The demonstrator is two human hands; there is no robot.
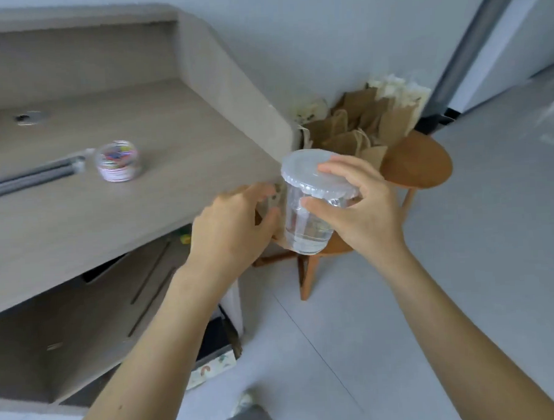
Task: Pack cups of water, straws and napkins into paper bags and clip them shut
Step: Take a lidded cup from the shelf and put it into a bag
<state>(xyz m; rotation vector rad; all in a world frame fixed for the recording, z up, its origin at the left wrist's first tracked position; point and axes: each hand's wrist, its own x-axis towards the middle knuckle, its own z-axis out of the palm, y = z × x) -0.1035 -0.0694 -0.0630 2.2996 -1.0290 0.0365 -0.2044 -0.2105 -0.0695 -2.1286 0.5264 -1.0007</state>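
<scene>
cup: clear plastic, held in the air above the near edge of the stool, just off the right corner of the desk.
long axis: close to upright and slightly tipped; the base points down at the stool and the top leans a little to the right.
lid: translucent, seated on the rim, facing up toward the camera.
water: fills only the lower part of the cup.
right hand: grasps the cup from the right, with fingers draped over the lid and the thumb pressed on the wall just below the rim.
left hand: just left of the cup's lower wall, at the desk edge; the fingers are curled round something pale and blurred, and whether it grips anything cannot be told.
cup relative to hands: it lies between the two and is carried by the right; contact with the left thumb is unclear.
paper bags: brown with handles, crowded upright on the far side of the stool, beyond the cup.
jar of clips: clear with coloured contents, upright on the desk, well left of the hands.
grey bundle: long and blurred, lying on the desk with one end just beside the jar.
</scene>
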